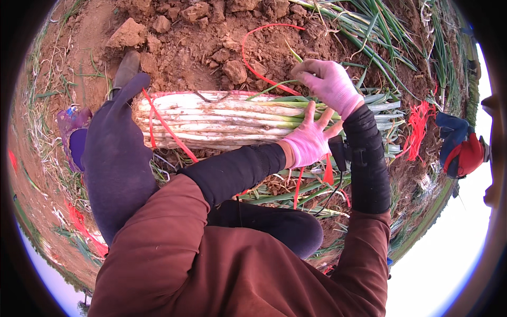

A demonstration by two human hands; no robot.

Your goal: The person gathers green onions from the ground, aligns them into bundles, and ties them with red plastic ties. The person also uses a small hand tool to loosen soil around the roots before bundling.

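A thick bundle of long green onions (222, 119) lies across the soil in front of me, white stalks to the left and green leaves to the right. My left hand (309, 138), in a pink glove, rests on the bundle near its green part, fingers spread. Just above it, my right hand (328, 83), gloved too, pinches a thin green leaf (294, 51) between thumb and fingers. One red plastic ribbon (170, 125) slants over the bundle's left end; another red ribbon (247, 55) curves over the soil beyond it. The right palm is hidden.
Loose green onions (368, 31) lie at the upper right. A heap of red ribbons (418, 128) is right of the bundle. Clods of soil (128, 33) lie beyond my booted foot (127, 69). A person in red (467, 156) is farther off at the right.
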